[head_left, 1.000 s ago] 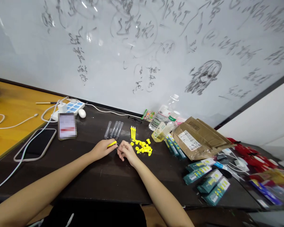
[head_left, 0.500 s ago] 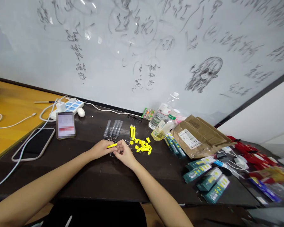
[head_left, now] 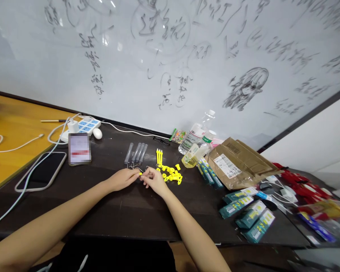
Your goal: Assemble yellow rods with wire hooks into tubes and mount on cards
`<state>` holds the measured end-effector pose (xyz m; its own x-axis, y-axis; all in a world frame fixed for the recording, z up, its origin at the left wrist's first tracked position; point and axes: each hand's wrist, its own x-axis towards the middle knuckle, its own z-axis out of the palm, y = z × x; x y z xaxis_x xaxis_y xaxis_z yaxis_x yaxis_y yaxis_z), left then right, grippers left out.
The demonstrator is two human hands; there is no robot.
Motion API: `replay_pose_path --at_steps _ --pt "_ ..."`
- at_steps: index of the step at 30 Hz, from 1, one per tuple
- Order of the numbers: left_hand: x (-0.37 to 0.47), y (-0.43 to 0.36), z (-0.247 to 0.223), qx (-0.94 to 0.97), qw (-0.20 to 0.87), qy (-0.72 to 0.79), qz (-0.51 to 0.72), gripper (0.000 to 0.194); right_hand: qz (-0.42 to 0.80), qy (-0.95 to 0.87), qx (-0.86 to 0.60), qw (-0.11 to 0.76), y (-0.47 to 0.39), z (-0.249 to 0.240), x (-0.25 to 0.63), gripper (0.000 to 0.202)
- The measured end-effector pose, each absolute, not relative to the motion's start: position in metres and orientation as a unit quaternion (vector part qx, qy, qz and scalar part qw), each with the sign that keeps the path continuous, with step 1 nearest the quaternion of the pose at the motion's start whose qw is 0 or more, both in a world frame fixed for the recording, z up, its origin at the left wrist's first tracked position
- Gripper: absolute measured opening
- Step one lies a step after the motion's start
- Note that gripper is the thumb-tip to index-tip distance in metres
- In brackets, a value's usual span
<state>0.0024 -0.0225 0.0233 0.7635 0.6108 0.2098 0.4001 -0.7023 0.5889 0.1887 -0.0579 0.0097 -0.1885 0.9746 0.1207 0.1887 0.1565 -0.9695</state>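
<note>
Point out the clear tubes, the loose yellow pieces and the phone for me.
clear tubes (head_left: 136, 152), head view, middle of the row.
loose yellow pieces (head_left: 171, 175), head view, centre of the pile.
phone (head_left: 42, 170), head view, middle of its dark screen.

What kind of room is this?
Probably an office or meeting room used as a workbench: a scribbled-on whiteboard fills the wall, and a power strip and phone lie on the dark table.

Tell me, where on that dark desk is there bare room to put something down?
The widest bare patch on the dark desk lies near its front edge, between the phone and the green packets, crossed by both forearms. A smaller gap sits between the blurred card and clear tubes. The right end, around the cardboard box, is crowded.
</note>
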Motion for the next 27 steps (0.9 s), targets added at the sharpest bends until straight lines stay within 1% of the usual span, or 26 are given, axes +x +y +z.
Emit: replay_pose_path --at_steps 3,7,10,15,19,27 --pt "0.002 -0.023 0.025 0.887 0.305 0.283 0.203 0.036 0.387 -0.664 -0.486 0.417 -0.060 0.012 0.191 0.013" --pt "0.002 -0.024 0.026 0.864 0.354 0.301 0.193 0.037 0.190 -0.763 -0.500 0.363 -0.065 0.018 0.195 0.010" --pt "0.002 -0.024 0.027 0.863 0.360 0.303 0.185 0.035 0.107 -0.801 -0.491 0.323 -0.068 0.022 0.197 0.013" --pt "0.002 -0.023 0.026 0.882 0.311 0.298 0.188 0.032 0.064 -0.826 -0.485 0.280 -0.067 0.021 0.197 0.018" --pt "0.002 -0.024 0.024 0.899 0.254 0.319 0.161 0.028 0.028 -0.836 -0.488 0.248 -0.067 0.018 0.196 0.023" --pt "0.005 -0.031 0.026 0.910 0.166 0.362 0.111 0.030 0.018 -0.855 -0.478 0.202 -0.068 0.020 0.194 0.016"
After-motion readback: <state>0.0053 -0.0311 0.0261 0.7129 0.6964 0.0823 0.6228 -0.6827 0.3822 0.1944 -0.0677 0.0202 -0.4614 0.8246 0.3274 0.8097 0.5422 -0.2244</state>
